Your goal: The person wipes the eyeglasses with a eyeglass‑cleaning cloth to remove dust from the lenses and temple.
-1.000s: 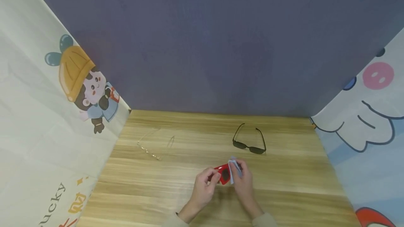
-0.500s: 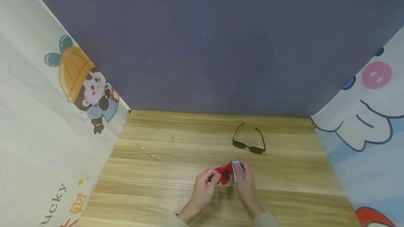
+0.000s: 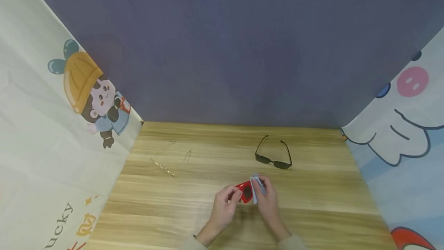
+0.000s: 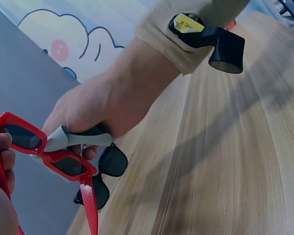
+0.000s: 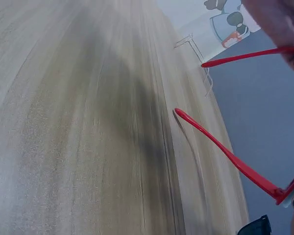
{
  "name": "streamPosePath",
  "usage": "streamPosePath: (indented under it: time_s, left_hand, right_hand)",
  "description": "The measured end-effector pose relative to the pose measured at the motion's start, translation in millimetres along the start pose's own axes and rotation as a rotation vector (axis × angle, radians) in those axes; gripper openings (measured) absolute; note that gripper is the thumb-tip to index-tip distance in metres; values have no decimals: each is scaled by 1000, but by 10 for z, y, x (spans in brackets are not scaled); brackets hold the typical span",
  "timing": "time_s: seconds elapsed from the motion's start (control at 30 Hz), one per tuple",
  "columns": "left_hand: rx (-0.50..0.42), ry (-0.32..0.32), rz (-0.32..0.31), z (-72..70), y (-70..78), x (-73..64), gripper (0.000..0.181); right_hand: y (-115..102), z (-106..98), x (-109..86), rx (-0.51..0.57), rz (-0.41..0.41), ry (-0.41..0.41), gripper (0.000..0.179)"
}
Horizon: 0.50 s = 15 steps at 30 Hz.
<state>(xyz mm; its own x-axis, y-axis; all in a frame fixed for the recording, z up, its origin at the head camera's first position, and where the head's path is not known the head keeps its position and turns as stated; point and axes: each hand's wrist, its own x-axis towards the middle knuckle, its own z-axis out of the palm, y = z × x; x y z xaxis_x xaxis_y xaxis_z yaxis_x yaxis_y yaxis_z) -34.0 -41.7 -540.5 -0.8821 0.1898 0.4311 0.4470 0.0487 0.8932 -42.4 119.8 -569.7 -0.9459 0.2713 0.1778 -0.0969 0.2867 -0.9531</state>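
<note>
Red-framed sunglasses [image 3: 246, 193] are held above the table, dark lenses facing up in the head view. My left hand [image 3: 223, 207] grips their left end between thumb and fingers. With my right hand [image 3: 268, 200] I pinch a pale blue-grey cloth [image 3: 256, 190] over the right part of the frame, covering that lens. From the left wrist view, the cloth [image 4: 63, 139] wraps the front near the bridge, and one red temple arm [image 4: 89, 205] hangs down. Both temple arms stand unfolded; the right wrist view shows one red temple arm [image 5: 230, 156] stretching across.
Black sunglasses [image 3: 273, 162] lie on the wooden table [image 3: 312, 203] beyond my right hand, arms pointing away. Thin gold-trimmed eyeglasses [image 3: 163, 168] lie at the back left. A dark grey panel [image 3: 222, 49] rises behind, with printed sheets at both sides.
My right hand with the cloth shifts slightly right, uncovering more of the red frame, then returns left over it. The left hand keeps its grip in place.
</note>
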Motion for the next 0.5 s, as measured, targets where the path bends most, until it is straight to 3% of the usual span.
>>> streamPosePath:
  time_s: [0.17,0.5]
  left_hand:
    - [-3,1,-5,-6,-4,-9,14]
    - [1,7,15,-13,-30,-18,15]
  right_hand:
    - [24,2,4,8,54,-11,17]
    - [307,18,51,-67,131,-8,27]
